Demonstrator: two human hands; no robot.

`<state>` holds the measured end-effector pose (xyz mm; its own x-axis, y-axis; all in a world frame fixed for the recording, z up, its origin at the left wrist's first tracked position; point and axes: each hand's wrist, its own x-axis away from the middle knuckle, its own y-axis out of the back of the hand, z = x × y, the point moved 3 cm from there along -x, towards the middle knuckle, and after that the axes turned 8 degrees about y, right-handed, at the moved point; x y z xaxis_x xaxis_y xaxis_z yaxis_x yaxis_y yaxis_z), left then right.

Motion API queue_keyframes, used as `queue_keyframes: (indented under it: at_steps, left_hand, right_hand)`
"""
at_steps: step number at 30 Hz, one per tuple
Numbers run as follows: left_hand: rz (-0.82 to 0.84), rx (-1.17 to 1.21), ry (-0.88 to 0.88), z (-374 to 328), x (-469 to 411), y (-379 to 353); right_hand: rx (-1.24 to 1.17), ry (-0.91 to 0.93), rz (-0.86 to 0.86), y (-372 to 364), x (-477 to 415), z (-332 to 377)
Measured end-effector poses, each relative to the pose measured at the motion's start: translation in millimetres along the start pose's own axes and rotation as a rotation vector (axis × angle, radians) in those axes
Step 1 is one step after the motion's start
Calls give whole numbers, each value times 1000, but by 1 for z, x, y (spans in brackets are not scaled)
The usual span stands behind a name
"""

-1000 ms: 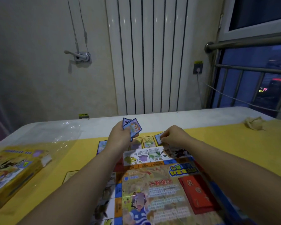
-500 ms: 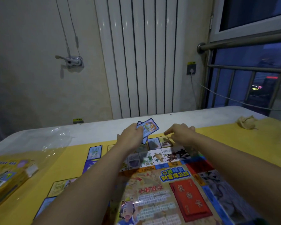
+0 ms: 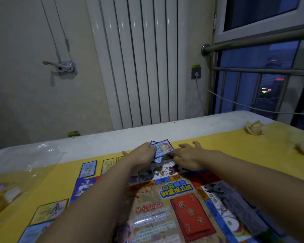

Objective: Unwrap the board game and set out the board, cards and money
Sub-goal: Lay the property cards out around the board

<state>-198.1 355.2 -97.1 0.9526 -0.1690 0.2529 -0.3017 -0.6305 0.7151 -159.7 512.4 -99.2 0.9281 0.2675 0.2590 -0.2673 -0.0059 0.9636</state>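
The left hand [image 3: 144,156] pinches a small stack of blue-bordered picture cards [image 3: 162,149], top card face up and askew, above the far edge of the glossy colourful game board [image 3: 174,199] on the yellow table cover [image 3: 239,148], the right hand [image 3: 189,155] just beside, fingers straight and spread, with single laid-out cards [image 3: 87,168] along the board's left side.

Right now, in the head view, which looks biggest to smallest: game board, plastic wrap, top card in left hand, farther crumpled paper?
1. game board
2. plastic wrap
3. top held card and farther crumpled paper: they look alike; the paper lies farther, so unranked.
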Motion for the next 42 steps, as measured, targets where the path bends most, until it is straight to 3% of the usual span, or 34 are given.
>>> queue_keyframes:
  at_steps: [20,25,28,32,35,39,42]
  left_hand:
    - [29,-8,-40,-8,11,1]
    - [-74,108,-46,-6,11,6]
    - [-203,163,-99,-4,17,15]
    - [-197,253,-177,0,38,20]
    - [-110,390,-222,-6,62,19]
    - [-101,395,-311,-21,83,25]
    - [-137,408,-330,-30,98,31]
  right_hand:
    - [-41,79,-37,3,3,3]
    - [-43,106,-51,3,1,0]
    - [-190,119,-190,11,6,-4]
    - [-677,141,-525,39,25,1]
    - [-954,180,-500,59,44,15]
    - [-771,180,-512,76,66,30]
    - [-761,174,-536,84,81,32]
